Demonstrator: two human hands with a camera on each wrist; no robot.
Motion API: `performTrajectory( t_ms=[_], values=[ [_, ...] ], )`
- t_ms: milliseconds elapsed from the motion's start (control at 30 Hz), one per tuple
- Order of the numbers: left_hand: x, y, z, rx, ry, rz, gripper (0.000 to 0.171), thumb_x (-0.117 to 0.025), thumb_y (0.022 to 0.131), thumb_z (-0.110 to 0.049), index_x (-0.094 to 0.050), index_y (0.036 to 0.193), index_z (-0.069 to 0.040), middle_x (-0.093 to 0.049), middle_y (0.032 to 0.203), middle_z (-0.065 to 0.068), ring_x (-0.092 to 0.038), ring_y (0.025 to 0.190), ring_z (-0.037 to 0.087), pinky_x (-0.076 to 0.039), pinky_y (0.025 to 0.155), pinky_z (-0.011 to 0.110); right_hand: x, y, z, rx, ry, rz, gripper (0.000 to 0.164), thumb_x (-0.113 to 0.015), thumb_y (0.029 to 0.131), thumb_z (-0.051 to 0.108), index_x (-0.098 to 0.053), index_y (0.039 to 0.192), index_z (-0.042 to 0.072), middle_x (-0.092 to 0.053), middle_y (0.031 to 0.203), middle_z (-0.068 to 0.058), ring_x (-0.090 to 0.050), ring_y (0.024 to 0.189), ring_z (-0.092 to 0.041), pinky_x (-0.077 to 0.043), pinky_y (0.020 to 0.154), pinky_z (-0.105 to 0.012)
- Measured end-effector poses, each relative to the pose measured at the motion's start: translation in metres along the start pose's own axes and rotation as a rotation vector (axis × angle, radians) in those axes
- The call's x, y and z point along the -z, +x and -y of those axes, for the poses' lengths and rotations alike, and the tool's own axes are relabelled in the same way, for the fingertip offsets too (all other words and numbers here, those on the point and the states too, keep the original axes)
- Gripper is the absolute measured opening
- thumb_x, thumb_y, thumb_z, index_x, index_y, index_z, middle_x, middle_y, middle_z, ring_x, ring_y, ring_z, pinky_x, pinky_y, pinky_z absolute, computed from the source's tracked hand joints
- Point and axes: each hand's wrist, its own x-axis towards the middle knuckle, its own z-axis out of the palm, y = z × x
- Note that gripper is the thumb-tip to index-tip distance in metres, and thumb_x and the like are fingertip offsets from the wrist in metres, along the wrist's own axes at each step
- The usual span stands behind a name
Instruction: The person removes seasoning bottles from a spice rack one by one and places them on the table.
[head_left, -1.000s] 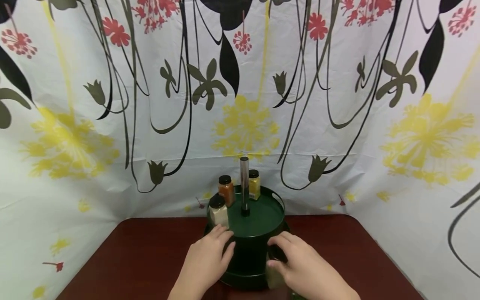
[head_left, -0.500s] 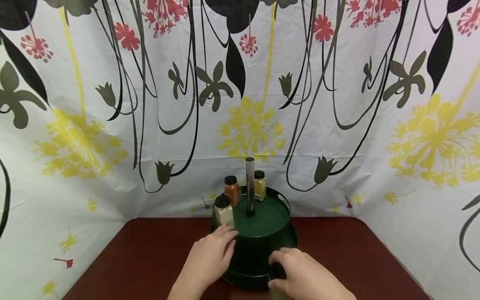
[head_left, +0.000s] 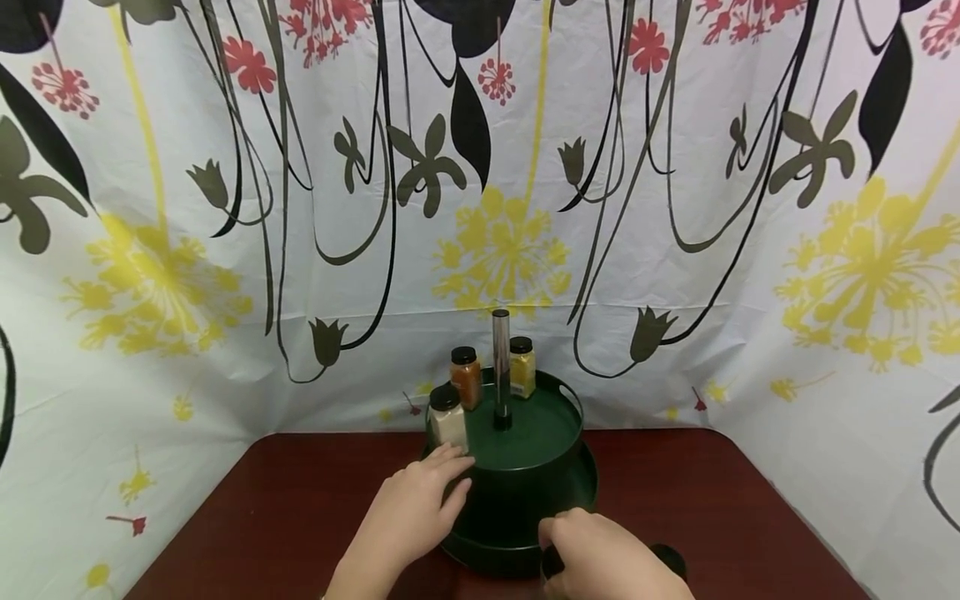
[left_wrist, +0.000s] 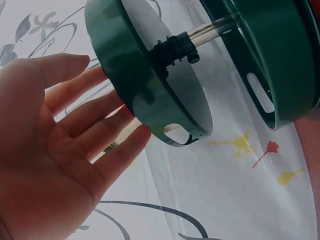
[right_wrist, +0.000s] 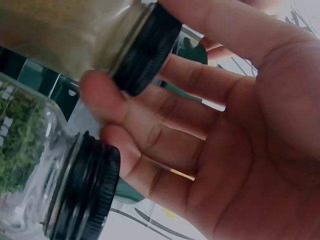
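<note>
My left hand rests its fairly straight fingers on the rim of a two-tier green turntable rack. In the left wrist view its fingertips touch the curved wall of the upper tray. Low in front of the rack, my right hand grips a spice jar of brownish powder by its black lid. Close beside it is a jar of green herbs, its lid near my fingertips. In the head view most of the held jar is hidden by the hand.
On the upper tray stand a jar of white contents, an orange jar and a yellow jar. A metal post rises from its middle. A black lid shows right of my right hand. Behind the dark red table hangs a flowered curtain.
My right hand has moved down toward the table's near side with the jar. Another black lid has come into view beside it. My left hand stays at the rack's rim.
</note>
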Motion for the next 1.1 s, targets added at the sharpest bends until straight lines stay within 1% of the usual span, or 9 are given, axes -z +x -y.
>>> performTrajectory(
  t_ms=[100, 267, 533, 767, 900, 1100],
  values=[
    [-0.0011, -0.0007, 0.0001, 0.006, 0.0, 0.004, 0.036, -0.053, 0.099, -0.035, -0.063, 0.13, -0.019, -0.054, 0.138, 0.003, -0.047, 0.127, 0.021, -0.055, 0.083, 0.048, -0.0008, -0.0002, 0.0008, -0.021, 0.004, 0.001, 0.023, -0.079, 0.076, 0.025, -0.069, 0.095, 0.019, -0.061, 0.08, 0.012, -0.057, 0.066, -0.005, -0.052, 0.058, -0.031],
    [-0.0011, -0.0011, -0.0007, 0.015, -0.002, 0.005, 0.036, -0.054, 0.099, -0.035, -0.063, 0.129, -0.019, -0.054, 0.138, 0.004, -0.047, 0.127, 0.021, -0.055, 0.08, 0.047, 0.0001, -0.0007, 0.002, -0.039, 0.012, 0.013, 0.022, -0.078, 0.078, 0.025, -0.068, 0.096, 0.018, -0.062, 0.08, 0.01, -0.058, 0.067, -0.006, -0.053, 0.059, -0.032],
    [-0.0023, -0.0014, -0.0007, 0.011, 0.004, 0.0, 0.036, -0.053, 0.099, -0.036, -0.063, 0.129, -0.018, -0.054, 0.137, 0.005, -0.047, 0.127, 0.021, -0.055, 0.081, 0.047, -0.0011, -0.0016, 0.0018, -0.039, 0.008, 0.012, 0.023, -0.078, 0.078, 0.024, -0.068, 0.097, 0.016, -0.062, 0.081, 0.01, -0.058, 0.067, -0.006, -0.054, 0.059, -0.033],
    [-0.0045, 0.0002, -0.0014, 0.012, 0.033, -0.006, 0.036, -0.053, 0.099, -0.036, -0.064, 0.128, -0.019, -0.054, 0.137, 0.005, -0.047, 0.127, 0.021, -0.054, 0.084, 0.048, 0.0002, -0.0009, 0.0013, -0.042, 0.015, 0.028, 0.025, -0.078, 0.079, 0.025, -0.069, 0.1, 0.016, -0.063, 0.084, 0.009, -0.06, 0.071, -0.007, -0.055, 0.062, -0.034],
    [-0.0054, 0.0012, -0.0028, 0.004, 0.056, -0.021, 0.035, -0.054, 0.098, -0.035, -0.064, 0.128, -0.019, -0.055, 0.137, 0.006, -0.048, 0.127, 0.021, -0.053, 0.086, 0.048, 0.0009, -0.0002, 0.0003, -0.044, 0.015, 0.033, 0.025, -0.077, 0.079, 0.026, -0.068, 0.1, 0.016, -0.063, 0.085, 0.009, -0.06, 0.071, -0.007, -0.055, 0.062, -0.034],
    [-0.0062, 0.0002, -0.0044, 0.002, 0.071, -0.037, 0.035, -0.054, 0.098, -0.035, -0.065, 0.127, -0.018, -0.056, 0.135, 0.007, -0.049, 0.126, 0.022, -0.054, 0.084, 0.048, 0.0012, -0.0003, 0.0007, -0.046, 0.0, 0.034, 0.028, -0.077, 0.079, 0.028, -0.069, 0.103, 0.015, -0.064, 0.088, 0.008, -0.06, 0.073, -0.007, -0.055, 0.064, -0.035]
  ],
)
